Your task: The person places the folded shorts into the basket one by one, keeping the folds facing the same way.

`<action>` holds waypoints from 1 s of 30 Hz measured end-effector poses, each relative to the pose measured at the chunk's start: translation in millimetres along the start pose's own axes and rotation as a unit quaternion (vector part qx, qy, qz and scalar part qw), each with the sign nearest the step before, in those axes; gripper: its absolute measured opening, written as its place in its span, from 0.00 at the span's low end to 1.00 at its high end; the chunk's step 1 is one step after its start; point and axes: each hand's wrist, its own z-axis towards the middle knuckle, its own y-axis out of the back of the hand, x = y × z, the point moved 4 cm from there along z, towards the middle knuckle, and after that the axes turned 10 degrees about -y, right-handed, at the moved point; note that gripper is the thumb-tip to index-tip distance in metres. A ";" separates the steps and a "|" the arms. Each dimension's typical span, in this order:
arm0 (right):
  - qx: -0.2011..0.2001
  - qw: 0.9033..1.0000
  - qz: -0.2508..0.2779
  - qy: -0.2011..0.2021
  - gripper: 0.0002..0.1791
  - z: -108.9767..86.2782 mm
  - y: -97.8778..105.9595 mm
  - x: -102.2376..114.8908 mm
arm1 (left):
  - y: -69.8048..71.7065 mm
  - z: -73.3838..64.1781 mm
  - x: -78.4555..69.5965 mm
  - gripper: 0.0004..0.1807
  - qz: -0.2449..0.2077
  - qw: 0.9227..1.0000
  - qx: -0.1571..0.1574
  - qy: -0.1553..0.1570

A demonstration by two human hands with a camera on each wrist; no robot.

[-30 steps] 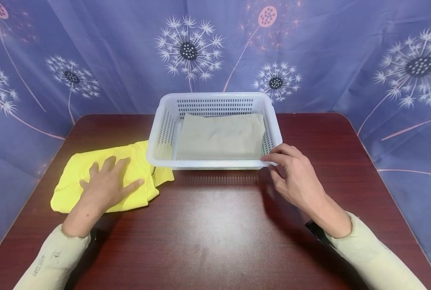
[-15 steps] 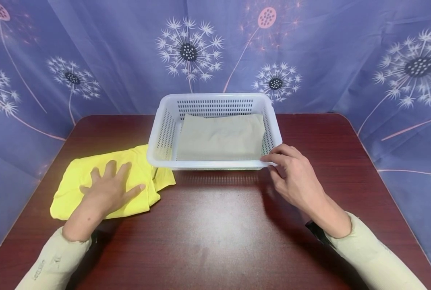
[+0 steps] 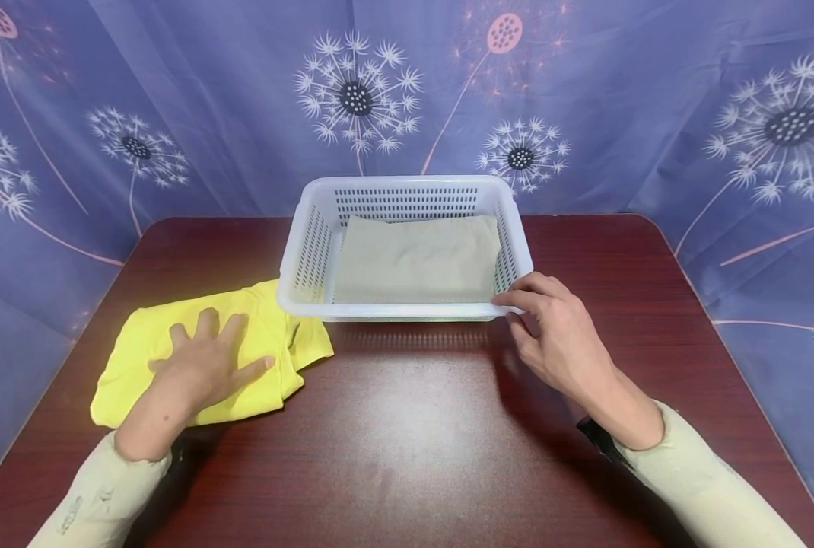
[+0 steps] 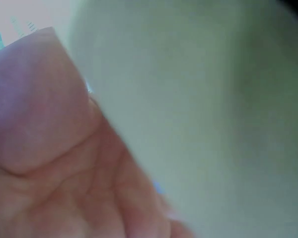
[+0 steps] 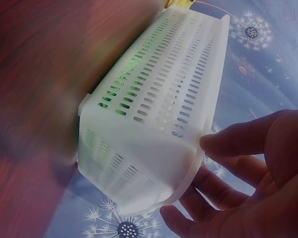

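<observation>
A folded yellow T-shirt lies on the left of the table, one sleeve-like flap sticking out at its right side. My left hand rests palm down on it with fingers spread. In the left wrist view a sleeve blocks most of the picture beside that hand's palm. My right hand pinches the front right corner of a white slotted plastic basket by its rim. The right wrist view has the thumb outside the rim and the fingers over it. Inside the basket lies a folded beige-grey cloth.
The basket stands on the far middle part of the dark red wooden table. Behind it and at both sides hangs a blue curtain with a dandelion print. Something green shows through the basket's lower slots.
The yellow T-shirt has slid a little toward me under my left hand. My right hand and the basket have stayed in place.
</observation>
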 end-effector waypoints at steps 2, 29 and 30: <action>0.000 1.000 0.001 0.000 0.19 0.1 0.0 0.2 | 0.6 -1.2 -1.0 0.51 0.003 1.000 0.004 0.001; 0.000 1.000 0.001 -0.002 0.19 0.1 -0.1 0.9 | -0.9 -12.0 -9.9 0.49 0.013 1.000 0.013 0.013; 0.000 1.000 0.001 -0.002 0.19 0.2 0.0 0.9 | -1.0 -12.2 -10.2 0.49 0.012 1.000 0.012 0.013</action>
